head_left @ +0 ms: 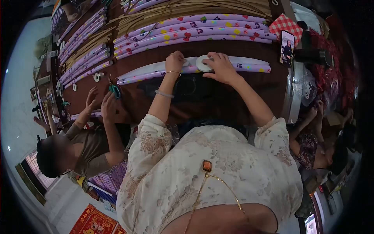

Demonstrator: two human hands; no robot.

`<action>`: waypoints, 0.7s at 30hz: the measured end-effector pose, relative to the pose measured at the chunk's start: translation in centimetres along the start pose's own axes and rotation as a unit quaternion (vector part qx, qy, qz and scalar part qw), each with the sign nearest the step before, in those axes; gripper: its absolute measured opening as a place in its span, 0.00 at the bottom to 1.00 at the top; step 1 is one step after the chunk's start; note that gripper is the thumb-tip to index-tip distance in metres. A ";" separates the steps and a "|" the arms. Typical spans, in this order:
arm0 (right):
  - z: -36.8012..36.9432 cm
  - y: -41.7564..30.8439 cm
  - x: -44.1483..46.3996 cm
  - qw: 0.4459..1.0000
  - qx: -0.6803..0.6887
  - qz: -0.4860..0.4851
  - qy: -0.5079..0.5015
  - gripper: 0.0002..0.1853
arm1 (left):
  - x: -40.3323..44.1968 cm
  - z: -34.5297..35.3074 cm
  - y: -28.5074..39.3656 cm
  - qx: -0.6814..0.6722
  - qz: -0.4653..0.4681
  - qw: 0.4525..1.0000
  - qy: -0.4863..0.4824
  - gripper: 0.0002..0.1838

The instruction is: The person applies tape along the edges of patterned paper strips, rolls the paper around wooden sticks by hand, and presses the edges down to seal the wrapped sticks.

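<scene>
Under the fingers of the right hand [222, 69], which grasp a white tape roll [201, 62], lies purple patterned paper [249, 67]; the left hand [174, 63] is curled closed just beside, its grip hidden.

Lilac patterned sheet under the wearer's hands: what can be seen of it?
The lilac patterned sheet looks like thin, shiny paper or film with yellow, red and dark purple motifs. It is partly rolled into a long tube along its near edge, with a plain whitish part showing on the far side. It lies crosswise on the dark table. The left hand and right hand are at its middle, covering part of it.
</scene>
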State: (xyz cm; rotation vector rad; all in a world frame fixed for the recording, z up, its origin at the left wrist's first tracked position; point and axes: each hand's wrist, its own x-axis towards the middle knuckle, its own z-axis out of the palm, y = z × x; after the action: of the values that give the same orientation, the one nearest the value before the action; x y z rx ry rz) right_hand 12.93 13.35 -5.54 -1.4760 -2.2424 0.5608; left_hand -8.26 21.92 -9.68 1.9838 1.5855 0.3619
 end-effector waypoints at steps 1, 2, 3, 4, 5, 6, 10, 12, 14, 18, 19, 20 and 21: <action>-0.1 0.0 0.3 1.000 -0.008 0.008 0.006 0.24 | 0.0 0.0 0.0 -0.001 -0.004 1.000 0.001 0.11; -0.1 -0.1 0.6 1.000 -0.015 0.017 0.012 0.24 | 0.0 0.0 0.0 0.004 0.003 1.000 0.002 0.11; 0.0 -0.1 0.6 1.000 -0.013 0.015 0.008 0.24 | -0.1 0.0 0.0 0.010 0.011 1.000 0.002 0.11; 0.0 0.1 0.6 1.000 0.002 0.024 0.008 0.23 | -0.2 0.0 0.1 0.010 0.007 1.000 0.002 0.11; 0.1 0.2 0.5 0.999 0.017 0.034 0.007 0.22 | -0.3 0.0 0.2 -0.006 0.003 1.000 0.006 0.10; 0.2 0.2 0.5 0.999 0.019 0.032 0.005 0.22 | -0.4 0.0 0.3 -0.022 -0.001 1.000 0.011 0.09; 0.1 0.3 0.5 0.997 0.001 0.007 0.072 0.18 | -0.4 -0.1 0.3 -0.011 -0.001 1.000 0.009 0.10; -0.7 0.5 0.9 0.996 0.005 0.012 0.086 0.17 | -0.4 -0.3 0.6 0.005 -0.011 1.000 0.001 0.10; -1.7 1.0 0.8 0.997 0.045 0.037 0.053 0.16 | -0.4 -0.3 0.6 -0.002 -0.014 1.000 -0.002 0.09; -4.1 3.5 -0.8 0.990 0.080 0.102 -0.058 0.19 | -0.4 0.4 -0.4 -0.023 0.011 0.999 0.021 0.09; -4.8 4.4 -1.4 0.990 0.079 0.104 -0.058 0.19 | -0.4 0.4 -0.4 -0.024 0.011 0.999 0.019 0.09; -5.6 5.3 -2.0 0.983 0.099 0.123 -0.087 0.20 | -0.4 0.4 -0.3 -0.023 0.014 0.999 0.018 0.09; -6.4 6.1 -2.6 0.976 0.119 0.143 -0.116 0.20 | -0.4 0.3 -0.2 -0.022 0.017 0.999 0.016 0.09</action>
State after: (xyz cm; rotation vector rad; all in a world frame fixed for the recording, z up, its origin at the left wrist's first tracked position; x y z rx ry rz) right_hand 21.96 13.93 -3.65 -1.6879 -2.0443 1.1031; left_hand -8.41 21.47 -9.99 1.9823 1.5516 0.4414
